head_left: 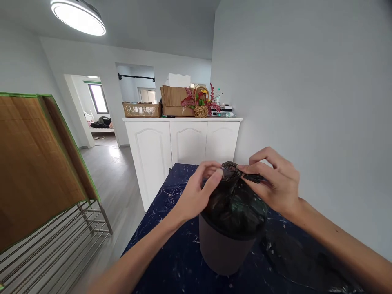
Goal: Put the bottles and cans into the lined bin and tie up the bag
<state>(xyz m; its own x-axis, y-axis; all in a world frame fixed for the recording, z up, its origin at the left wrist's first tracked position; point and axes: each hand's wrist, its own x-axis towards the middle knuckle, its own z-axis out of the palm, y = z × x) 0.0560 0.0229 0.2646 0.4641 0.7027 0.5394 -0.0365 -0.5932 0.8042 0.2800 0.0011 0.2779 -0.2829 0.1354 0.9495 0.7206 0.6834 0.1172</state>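
Observation:
A black plastic bag [239,212] covers the mouth of a dark grey trash bin [225,253], its top gathered and twisted above the rim. My left hand [200,190] pinches the gathered plastic from the left, thumb and fingers closed on it. On the other side, my right hand [277,181] grips the twisted neck of the same bag, with a short end of plastic showing under its fingers. The bin stands upright on a dark blue marble-patterned table [165,220]. What lies inside the bag is hidden.
Another black plastic bag [297,257] lies flat on the table at right. Behind stands a white cabinet [150,151] bearing cardboard boxes [174,100] and a flower basket [201,110]. A metal rack [61,241] with a bamboo mat [39,163] is at left; a wall borders the right.

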